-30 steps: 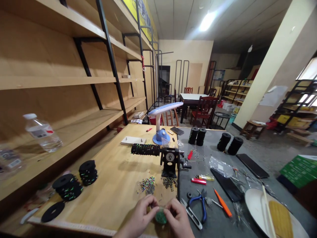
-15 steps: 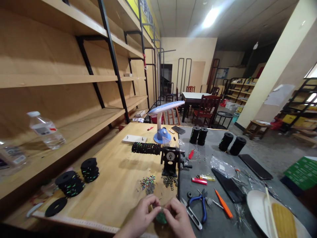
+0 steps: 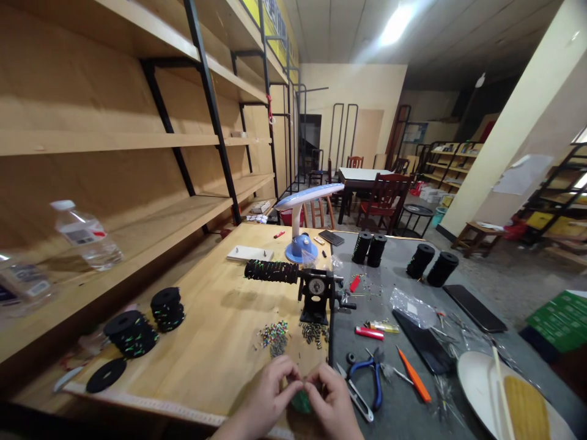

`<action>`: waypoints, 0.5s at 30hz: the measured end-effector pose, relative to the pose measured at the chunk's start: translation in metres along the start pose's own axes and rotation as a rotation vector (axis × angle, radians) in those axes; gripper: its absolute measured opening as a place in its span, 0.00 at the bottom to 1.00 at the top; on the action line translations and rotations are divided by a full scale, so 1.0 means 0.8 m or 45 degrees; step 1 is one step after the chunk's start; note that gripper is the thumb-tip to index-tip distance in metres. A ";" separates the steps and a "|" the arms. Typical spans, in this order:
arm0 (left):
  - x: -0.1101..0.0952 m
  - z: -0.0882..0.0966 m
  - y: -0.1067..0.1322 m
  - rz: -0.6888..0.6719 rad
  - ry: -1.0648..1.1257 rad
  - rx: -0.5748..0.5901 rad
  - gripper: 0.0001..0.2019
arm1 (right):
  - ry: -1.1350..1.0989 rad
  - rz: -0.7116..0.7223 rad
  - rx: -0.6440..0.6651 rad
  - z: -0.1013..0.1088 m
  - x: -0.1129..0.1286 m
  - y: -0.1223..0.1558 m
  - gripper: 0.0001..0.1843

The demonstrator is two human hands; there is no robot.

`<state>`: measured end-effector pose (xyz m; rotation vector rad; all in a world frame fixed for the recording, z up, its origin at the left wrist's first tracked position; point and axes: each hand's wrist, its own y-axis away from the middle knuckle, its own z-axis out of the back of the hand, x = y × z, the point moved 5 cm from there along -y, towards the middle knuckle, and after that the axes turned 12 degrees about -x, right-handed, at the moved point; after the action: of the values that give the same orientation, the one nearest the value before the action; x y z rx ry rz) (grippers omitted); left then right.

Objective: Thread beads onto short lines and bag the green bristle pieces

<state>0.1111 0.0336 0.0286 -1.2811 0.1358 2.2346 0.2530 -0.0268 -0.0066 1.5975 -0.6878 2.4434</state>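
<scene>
Near the front of the table, my left hand (image 3: pixel 271 391) and my right hand (image 3: pixel 329 396) meet, thumbs and fingertips pinched together. What sits between the fingertips is too small to make out. Just under them shows a dark green bundle (image 3: pixel 301 402), partly covered by both hands; its kind is unclear. Beyond my fingers lie a pile of small multicoloured beads (image 3: pixel 274 333), a patch of grey bits (image 3: pixel 277 349) and a heap of brass-coloured pieces (image 3: pixel 314 333). Farther back stands a black hand-crank winder (image 3: pixel 316 296) with a row of black foam spools (image 3: pixel 270 271) on its shaft.
Stacked black foam discs (image 3: pixel 130 333) stand at left. To the right lie white snips (image 3: pixel 359 397), blue-handled pliers (image 3: pixel 376 379), an orange tool (image 3: pixel 413 375), a red lighter (image 3: pixel 369 333) and a plate (image 3: pixel 474 391). A blue lamp (image 3: pixel 301 245) stands behind the winder.
My fingertips have drawn closer together above the green bundle, which shows a little less. The view has tilted slightly; the table items stay where they were.
</scene>
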 end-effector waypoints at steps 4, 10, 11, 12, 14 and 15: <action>-0.002 0.001 0.001 -0.080 -0.045 -0.003 0.07 | 0.041 0.030 0.015 -0.001 0.003 0.001 0.12; -0.013 0.001 0.002 -0.050 -0.062 0.004 0.09 | 0.135 0.170 0.044 0.006 0.020 0.003 0.11; -0.016 0.001 0.002 -0.019 -0.039 -0.001 0.09 | 0.147 0.193 0.038 0.013 0.025 0.002 0.11; -0.020 0.003 0.000 0.012 -0.004 -0.016 0.09 | 0.154 0.199 0.023 0.022 0.030 -0.001 0.11; -0.024 0.008 -0.004 0.059 0.100 -0.090 0.08 | 0.153 0.166 -0.045 0.049 0.037 -0.013 0.13; -0.023 0.011 -0.006 0.077 0.154 -0.145 0.09 | 0.153 0.131 -0.099 0.066 0.039 -0.023 0.15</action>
<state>0.1137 0.0329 0.0494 -1.4923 0.0942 2.2430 0.2900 -0.0381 0.0444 1.4079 -0.8528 2.5255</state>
